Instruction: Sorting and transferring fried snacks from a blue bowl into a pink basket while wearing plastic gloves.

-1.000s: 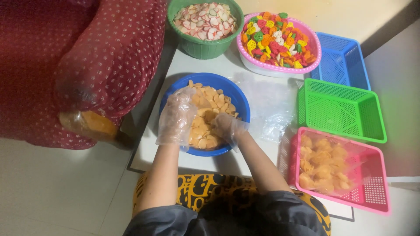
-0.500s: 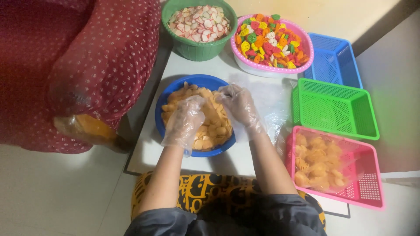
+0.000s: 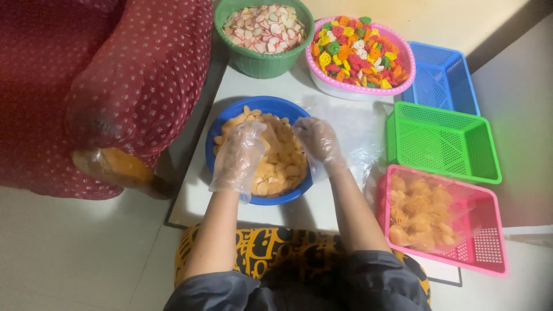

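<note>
Left hand point(image 3: 241, 156) and right hand point(image 3: 315, 138) gloved, raised side by side, fingers loosely curled

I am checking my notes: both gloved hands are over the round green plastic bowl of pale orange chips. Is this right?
Not quite: in the head view the left hand and right hand, both gloved, are over the round blue plastic bowl of pale orange chips.

White board point(image 3: 199, 196) under bowls, baskets

I'm seeing a green bowl point(image 3: 262, 60) holding pink-white chips, a pink bowl point(image 3: 360, 86) holding multicoloured ones, blue basket point(image 3: 440, 78), green basket point(image 3: 440, 141) sitting beside.
</note>
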